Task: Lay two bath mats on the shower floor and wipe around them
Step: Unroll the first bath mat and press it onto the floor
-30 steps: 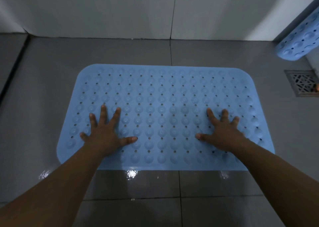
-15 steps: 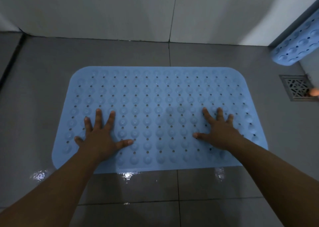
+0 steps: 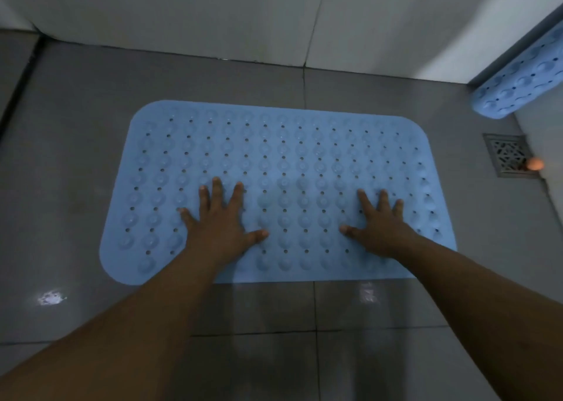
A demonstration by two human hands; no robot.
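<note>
Palms are pressed flat on a light blue bath mat (image 3: 283, 163) that is spread on the grey tiled shower floor (image 3: 70, 156). The left hand (image 3: 221, 224) is laid open with its fingers fanned over the near-left part of the mat, and the right hand (image 3: 379, 227) is laid open in the same way over the near-right part; nothing is gripped by either. The mat's long axis is run left to right, parallel to the white wall (image 3: 213, 13) behind it, and its suction-cup bumps and drain holes are seen across the whole surface. It appears to lie flat, with no raised corner seen.

A second bath mat (image 3: 518, 89), still rolled, is leaned in the far right corner, its long axis slanted up along the wall. It is found to the right of and beyond the right hand, well apart from both hands, so the right hand is judged the nearer one for fetching it. A floor drain (image 3: 507, 153) is set between the flat mat's right end and the roll, with a small orange object (image 3: 535, 164) just beside it. Bare floor is left on every side of the first mat. Wet glints are seen on the near tiles.
</note>
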